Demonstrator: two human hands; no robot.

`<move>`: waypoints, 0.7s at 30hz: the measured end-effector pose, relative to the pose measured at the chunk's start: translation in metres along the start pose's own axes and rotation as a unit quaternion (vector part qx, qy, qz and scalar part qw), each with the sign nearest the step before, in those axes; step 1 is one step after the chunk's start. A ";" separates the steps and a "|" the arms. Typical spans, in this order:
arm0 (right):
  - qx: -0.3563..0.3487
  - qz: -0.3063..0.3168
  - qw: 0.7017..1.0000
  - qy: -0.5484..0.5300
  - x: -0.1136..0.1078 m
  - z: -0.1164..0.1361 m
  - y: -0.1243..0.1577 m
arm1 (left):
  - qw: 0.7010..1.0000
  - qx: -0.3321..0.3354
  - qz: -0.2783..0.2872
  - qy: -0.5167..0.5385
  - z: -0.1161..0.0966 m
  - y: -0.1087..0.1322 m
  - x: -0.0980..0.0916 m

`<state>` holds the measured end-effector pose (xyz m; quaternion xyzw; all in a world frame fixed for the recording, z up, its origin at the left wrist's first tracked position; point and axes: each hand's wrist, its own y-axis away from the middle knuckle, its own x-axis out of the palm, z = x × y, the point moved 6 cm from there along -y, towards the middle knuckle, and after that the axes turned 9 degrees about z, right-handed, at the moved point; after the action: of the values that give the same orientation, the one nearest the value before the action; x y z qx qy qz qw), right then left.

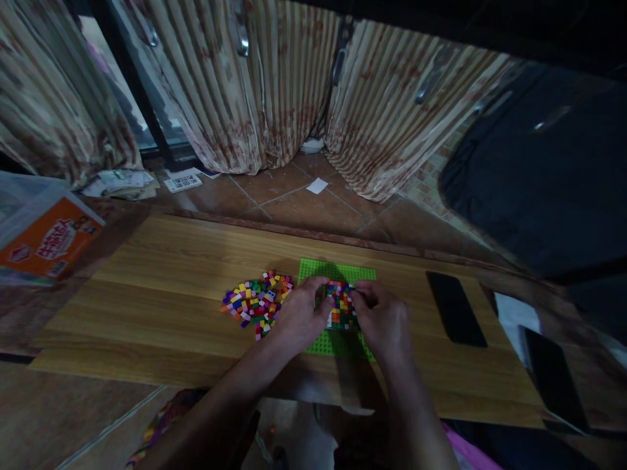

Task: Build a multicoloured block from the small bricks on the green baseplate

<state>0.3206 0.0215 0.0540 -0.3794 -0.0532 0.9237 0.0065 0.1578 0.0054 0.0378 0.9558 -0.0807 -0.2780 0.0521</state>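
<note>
A block of small multicoloured toy bricks (342,305) lies over a green studded baseplate (337,269) on the wooden board. My left hand (304,314) grips the left side of the block, thumb and fingers curled at its upper left edge. On the opposite side, my right hand (386,320) is closed at the upper right edge, fingertips pressed against the bricks. Whether the block is fixed to the baseplate or only rests on it, I cannot tell. A heap of loose coloured bricks (249,301) lies just left of my left hand.
The wooden tabletop (147,287) carries a black phone-like slab (455,308) on the right. Beyond its right end are a white tissue (516,318) and another dark slab (553,375). A clear plastic box (46,228) with an orange label stands left. Striped curtains (289,85) hang behind.
</note>
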 end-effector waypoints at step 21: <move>0.052 -0.032 0.996 -0.068 0.000 -0.007 -0.003 | 1.000 0.014 -0.007 -0.012 -0.002 0.001 0.003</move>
<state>0.3252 0.0247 0.0497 -0.3130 -0.0179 0.9481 0.0520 0.1612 0.0041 0.0384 0.9534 -0.0785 -0.2890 0.0361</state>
